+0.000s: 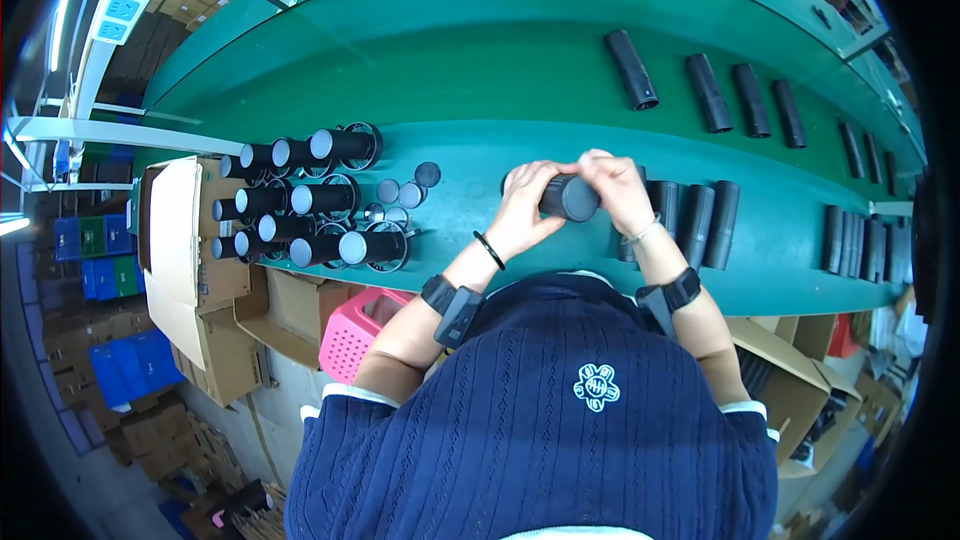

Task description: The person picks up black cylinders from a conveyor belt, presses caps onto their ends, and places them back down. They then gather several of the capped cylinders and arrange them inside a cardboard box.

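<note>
My left hand point(522, 205) is wrapped round a black cylinder point(578, 200) with a flat dark grey end that faces me. My right hand point(622, 188) closes on the cylinder's right side, its fingertips near the top. The cylinder is tilted over the green table, and its far part is hidden behind my fingers. Beside my right wrist, several black tubes point(697, 223) lie in a row, partly covered by my forearm. To the left of my hands, small round discs point(411, 194), grey and black, lie on the table.
At the left, several black cylinders with pale round ends point(322, 199) lie in rows with wire rings. More black tubes point(750, 100) rest on the raised green ledge and at the far right point(853, 240). Cardboard boxes point(205, 240) and a pink plastic stool point(350, 335) stand at the table's near side.
</note>
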A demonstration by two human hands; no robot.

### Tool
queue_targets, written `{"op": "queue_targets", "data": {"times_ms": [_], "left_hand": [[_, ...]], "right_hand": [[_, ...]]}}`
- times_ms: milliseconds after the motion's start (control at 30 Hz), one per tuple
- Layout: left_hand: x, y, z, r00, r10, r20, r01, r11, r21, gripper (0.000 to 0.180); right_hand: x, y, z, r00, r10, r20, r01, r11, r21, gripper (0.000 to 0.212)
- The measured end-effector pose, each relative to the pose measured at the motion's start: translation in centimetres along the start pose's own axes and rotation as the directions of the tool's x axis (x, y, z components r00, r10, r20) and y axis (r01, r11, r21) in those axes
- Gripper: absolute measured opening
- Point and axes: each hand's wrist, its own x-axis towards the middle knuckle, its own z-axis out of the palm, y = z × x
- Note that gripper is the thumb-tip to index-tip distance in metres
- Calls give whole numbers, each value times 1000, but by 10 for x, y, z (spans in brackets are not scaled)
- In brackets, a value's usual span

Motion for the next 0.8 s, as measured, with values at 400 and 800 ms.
{"op": "queue_targets", "data": {"times_ms": [400, 800], "left_hand": [[36, -53, 10, 626, -771, -117, 324, 394, -860, 58], [-36, -75, -3, 674, -736, 60, 475, 371, -798, 43]], "right_hand": [[47, 63, -3, 998, 58, -27, -63, 962, -266, 94], [175, 106, -82, 982, -125, -139, -62, 482, -874, 57]]}}
